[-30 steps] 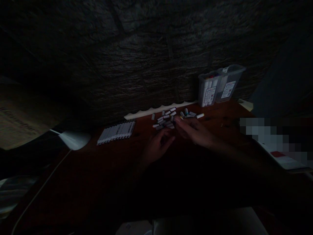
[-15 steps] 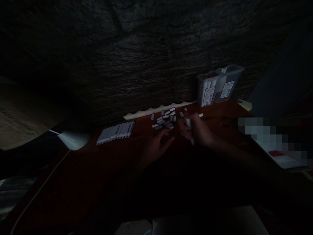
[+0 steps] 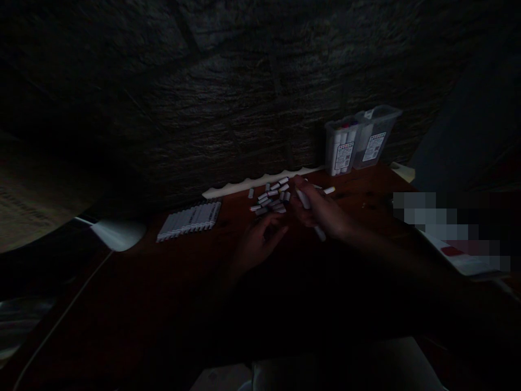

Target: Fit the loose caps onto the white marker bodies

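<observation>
Head view, very dark: a white marker (image 3: 304,200) is being gripped in the right hand (image 3: 328,217), the fingers being wrapped tightly round its barrel; the marker is being held on a slant, one end showing above the knuckles toward the wall and the other sticking out below the palm, over the reddish table (image 3: 163,282); the left hand (image 3: 254,247) is being kept half open, fingers loosely curled with a gap to the thumb, and nothing is being seen in it; whether it is being rested on the table cannot be told; a loose pile of small white pieces (image 3: 271,198) is lying just beyond its fingertips and just beside the right hand; a single yellow-tipped marker (image 3: 329,190) is lying near the right hand's far side; a row of white markers (image 3: 189,220) is lying side by side well to the left; two clear tubs (image 3: 344,146) are standing by the wall.
</observation>
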